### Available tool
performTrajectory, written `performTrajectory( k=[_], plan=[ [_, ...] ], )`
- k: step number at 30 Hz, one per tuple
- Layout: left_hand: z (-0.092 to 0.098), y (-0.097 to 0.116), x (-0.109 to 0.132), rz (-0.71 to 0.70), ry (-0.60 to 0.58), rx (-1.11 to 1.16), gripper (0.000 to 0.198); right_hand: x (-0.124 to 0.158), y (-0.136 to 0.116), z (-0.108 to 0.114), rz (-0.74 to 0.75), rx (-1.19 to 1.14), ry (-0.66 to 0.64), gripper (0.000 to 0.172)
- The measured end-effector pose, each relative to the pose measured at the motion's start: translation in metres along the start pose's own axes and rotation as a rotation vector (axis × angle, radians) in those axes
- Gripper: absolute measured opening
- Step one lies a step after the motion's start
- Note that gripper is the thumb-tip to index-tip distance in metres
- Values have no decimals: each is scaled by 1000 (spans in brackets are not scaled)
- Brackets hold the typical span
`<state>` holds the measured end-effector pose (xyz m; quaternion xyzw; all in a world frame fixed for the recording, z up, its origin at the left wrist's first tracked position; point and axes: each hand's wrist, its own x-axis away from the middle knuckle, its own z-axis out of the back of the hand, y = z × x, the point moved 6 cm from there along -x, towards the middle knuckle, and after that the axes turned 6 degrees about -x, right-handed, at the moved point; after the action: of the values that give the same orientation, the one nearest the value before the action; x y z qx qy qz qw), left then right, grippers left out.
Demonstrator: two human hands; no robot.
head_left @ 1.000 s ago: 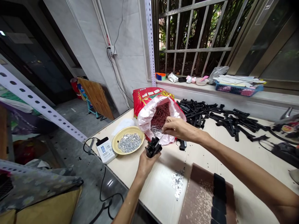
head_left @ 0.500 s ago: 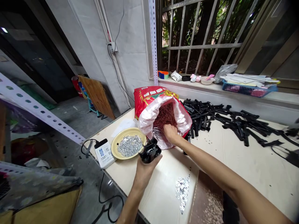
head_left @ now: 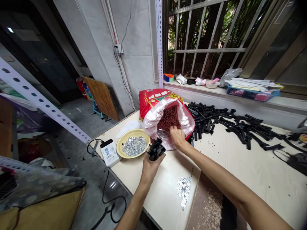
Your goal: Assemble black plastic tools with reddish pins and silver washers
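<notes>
Bench: pale table (head_left: 165, 180) across the lower centre, below a barred window (head_left: 211, 50) at upper right.
Left hand (head_left: 150, 167): we see it clamped on black pieces (head_left: 156, 150) at frame centre, just beside a yellow bowl (head_left: 119, 149).
Right hand (head_left: 177, 138): at the mouth of a red sack (head_left: 151, 118), by reddish-brown rods (head_left: 168, 115); fingertips hidden, we cannot tell whether together.
Lower centre: silvery rings (head_left: 184, 189), loose.
Right: heap of dark parts (head_left: 242, 127) below the window.
</notes>
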<state>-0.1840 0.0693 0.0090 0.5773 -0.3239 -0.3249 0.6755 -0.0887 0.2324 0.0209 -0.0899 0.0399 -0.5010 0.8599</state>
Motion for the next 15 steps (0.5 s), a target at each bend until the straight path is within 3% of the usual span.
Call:
performTrajectory(
  k=[9, 13, 15],
  plan=[
    [-7, -2, -3, -136, -51, -71, 41, 13, 13, 46, 119, -227, 299, 37],
    [-3, 6, -3, -253, -54, -197, 40, 42, 9, 84, 303, -765, 589, 26],
    [0, 10, -2, -317, -24, -266, 42, 55, 8, 95, 337, -1058, 558, 27]
  ],
)
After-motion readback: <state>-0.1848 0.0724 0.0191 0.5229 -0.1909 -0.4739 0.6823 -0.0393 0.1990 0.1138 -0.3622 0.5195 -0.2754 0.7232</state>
